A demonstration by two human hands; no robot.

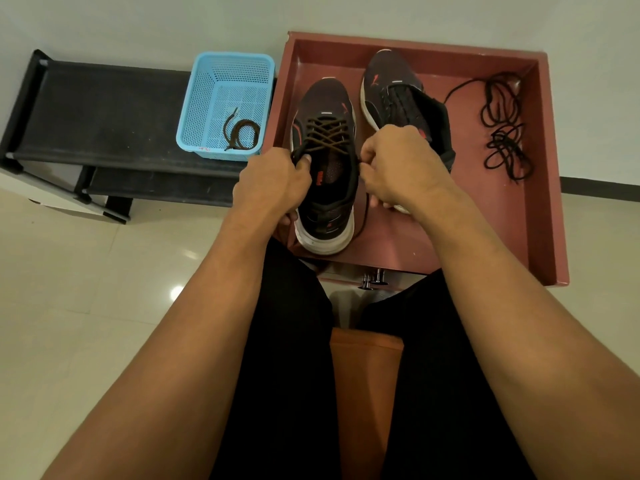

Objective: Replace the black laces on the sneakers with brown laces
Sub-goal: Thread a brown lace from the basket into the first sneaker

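Left hand (273,188) gripped the collar of the near sneaker (327,202), thumb inside; right hand (398,164) pinched its brown lace (325,133). That sneaker stood in the red tray (549,168), a loose black lace (502,133) lying apart.

In the red tray (485,220), the sneaker by its front edge (327,95) shows "PUMA" in orange-red letters on its insole (319,178). It and the sneaker by the tray's back wall (384,74) each bear an orange-red leaping-cat logo. Red marks on the blue basket (194,109) left of the tray are unreadable.
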